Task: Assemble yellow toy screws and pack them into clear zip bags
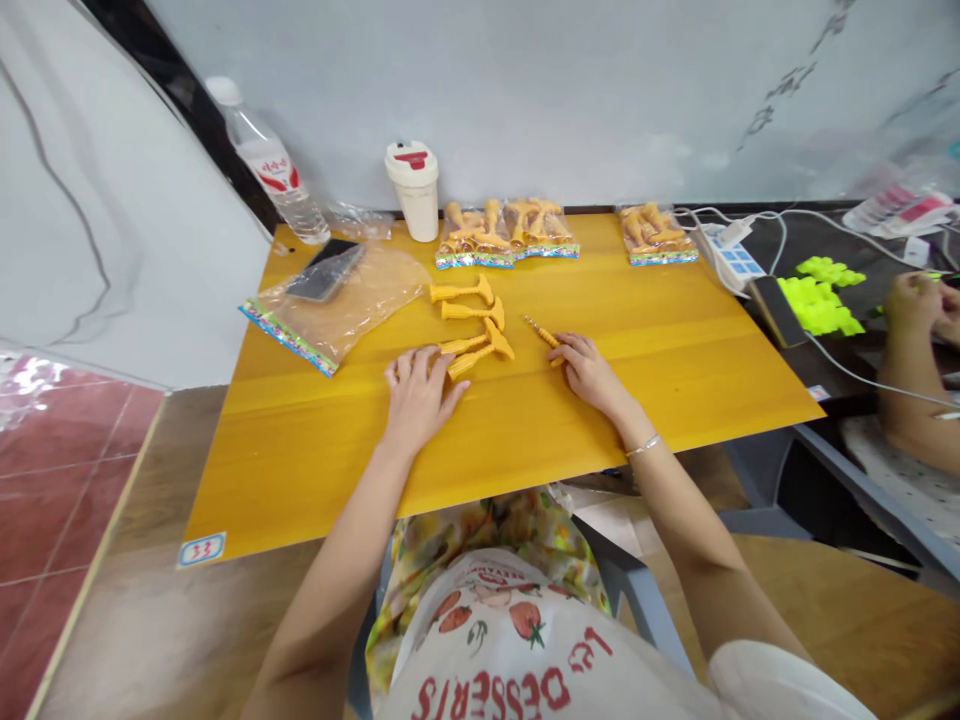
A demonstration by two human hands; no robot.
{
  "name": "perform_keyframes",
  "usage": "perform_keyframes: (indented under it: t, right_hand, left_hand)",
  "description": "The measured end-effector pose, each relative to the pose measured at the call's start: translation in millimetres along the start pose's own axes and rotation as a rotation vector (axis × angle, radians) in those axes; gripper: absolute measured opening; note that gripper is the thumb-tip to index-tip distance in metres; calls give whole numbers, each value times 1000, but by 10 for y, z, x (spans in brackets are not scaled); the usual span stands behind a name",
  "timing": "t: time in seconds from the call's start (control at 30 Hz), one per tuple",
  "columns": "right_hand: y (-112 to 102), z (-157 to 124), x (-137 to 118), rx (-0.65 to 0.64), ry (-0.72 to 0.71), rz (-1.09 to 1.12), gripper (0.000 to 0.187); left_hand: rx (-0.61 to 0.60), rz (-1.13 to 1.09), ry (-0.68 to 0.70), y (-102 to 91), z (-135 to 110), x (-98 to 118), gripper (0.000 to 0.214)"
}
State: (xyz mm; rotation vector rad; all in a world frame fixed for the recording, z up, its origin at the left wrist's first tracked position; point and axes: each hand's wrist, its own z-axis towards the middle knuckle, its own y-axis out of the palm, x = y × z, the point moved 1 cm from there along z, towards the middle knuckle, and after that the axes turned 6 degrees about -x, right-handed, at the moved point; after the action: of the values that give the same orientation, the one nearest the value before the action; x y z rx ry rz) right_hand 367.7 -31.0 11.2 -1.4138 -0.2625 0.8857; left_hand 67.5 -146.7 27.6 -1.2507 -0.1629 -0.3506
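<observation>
My left hand [420,392] rests palm down on the table, fingers apart, its fingertips at the handle ends of two yellow toy hammers [491,342] that lie close together. Above them are two more yellow toy hammers, the upper one [463,290] and the lower one [474,309], heads to the right. My right hand [587,372] is closed on a thin yellow pen-like stick [544,335] with ridges and a silvery tip that points up and left. Its lower part is hidden by my fingers.
A phone [326,270] lies on a clear plastic bag [375,300] at the left. Behind stand a water bottle [274,170] and a white cup [415,195]. Bagged yellow toys [474,232] line the back. A power strip [731,255], bright yellow-green pieces [821,295] and another person's hands [919,300] are at right.
</observation>
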Motion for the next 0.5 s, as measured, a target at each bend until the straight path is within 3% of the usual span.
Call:
perform_keyframes:
  t: [0.13, 0.3, 0.5]
  right_hand:
    - [-47, -9, -42, 19, 9, -33, 37]
    - [-147, 67, -292, 81, -2, -31, 38]
    - [-29, 384, -607, 96, -115, 10, 30]
  left_hand:
    - [34, -31, -27, -52, -40, -28, 46]
    - [111, -116, -125, -168, -107, -176, 45]
    - [-24, -53, -205, -262, -120, -306, 58]
